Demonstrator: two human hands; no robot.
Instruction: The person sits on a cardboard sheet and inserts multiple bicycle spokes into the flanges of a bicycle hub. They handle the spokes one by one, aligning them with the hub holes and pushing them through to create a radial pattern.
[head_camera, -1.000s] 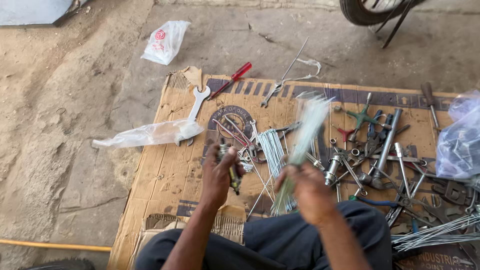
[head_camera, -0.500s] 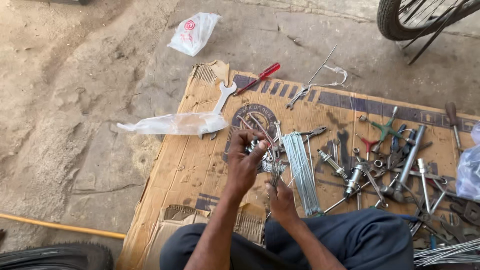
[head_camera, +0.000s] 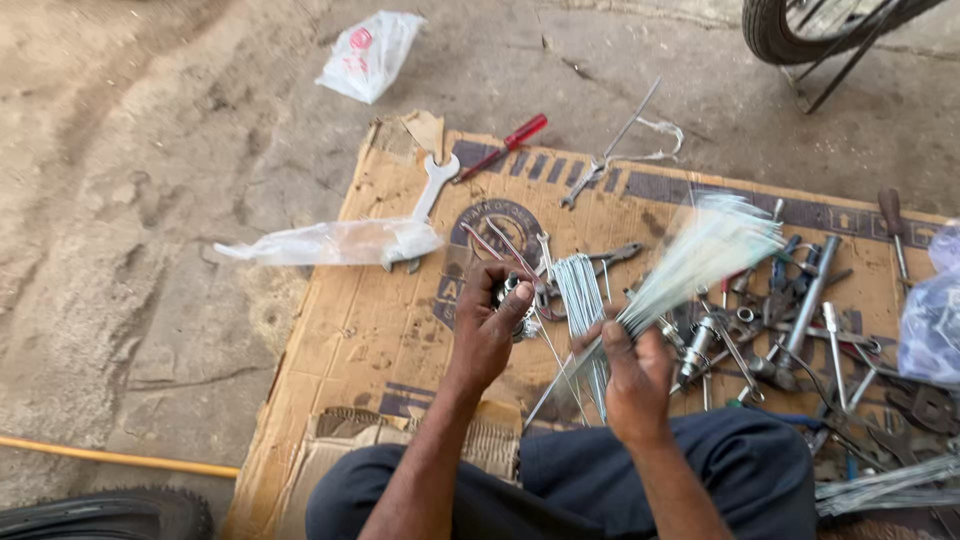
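Note:
My right hand (head_camera: 636, 372) grips a bundle of thin metal spokes (head_camera: 700, 257) by one end; the bundle points up and to the right and is blurred by motion. My left hand (head_camera: 488, 325) is closed around a small metal hub-like part (head_camera: 514, 297) just left of it. Another bunch of spokes (head_camera: 582, 300) lies on the flattened cardboard sheet (head_camera: 370, 330) between my two hands. My knees in dark trousers (head_camera: 600, 480) are at the bottom of the view.
Many tools lie on the cardboard's right side: sockets and pliers (head_camera: 790, 320), a red-handled screwdriver (head_camera: 505, 145), a flat spanner (head_camera: 432, 185). A clear plastic wrapper (head_camera: 330, 243) lies at the left edge, a white bag (head_camera: 368, 55) on the ground, a bicycle wheel (head_camera: 800, 30) top right.
My right hand has swung the held spoke bundle up and to the right. My left hand stayed closed on the small metal part. The camera tilted slightly.

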